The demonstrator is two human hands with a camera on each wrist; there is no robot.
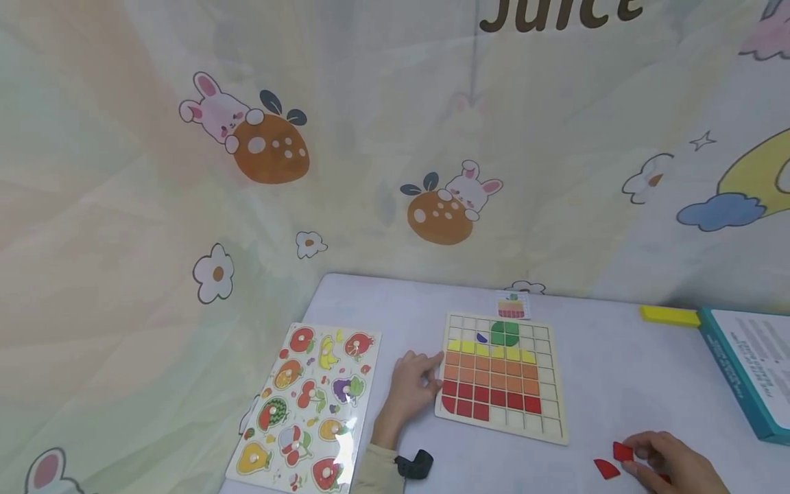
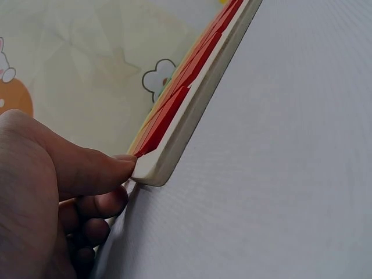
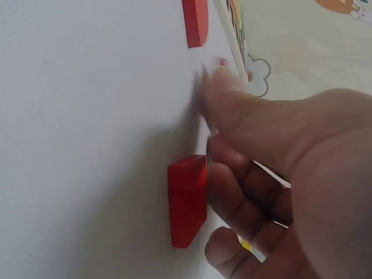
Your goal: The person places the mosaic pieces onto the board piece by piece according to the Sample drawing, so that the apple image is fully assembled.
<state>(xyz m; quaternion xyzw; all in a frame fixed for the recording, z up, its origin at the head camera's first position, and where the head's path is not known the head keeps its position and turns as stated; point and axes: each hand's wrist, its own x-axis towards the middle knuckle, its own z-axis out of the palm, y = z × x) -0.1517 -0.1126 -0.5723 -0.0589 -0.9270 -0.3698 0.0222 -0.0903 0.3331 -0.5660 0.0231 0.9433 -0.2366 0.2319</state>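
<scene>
while left hand (image 1: pixel 415 384) touches one grid board (image 1: pixel 558 429), right hand's (image 1: pixel 675 463) curled fingers at two red pieces (image 1: pixel 622 451).

head cam looks fwd and down from above, fairly far, over the table (image 1: pixel 617 370) and grid board (image 1: pixel 501 374). left wrist cam sits low, v. close to the board (image 2: pixel 192 110) edge. right wrist cam low, close on red piece (image 3: pixel 187 199). all share table.
</scene>
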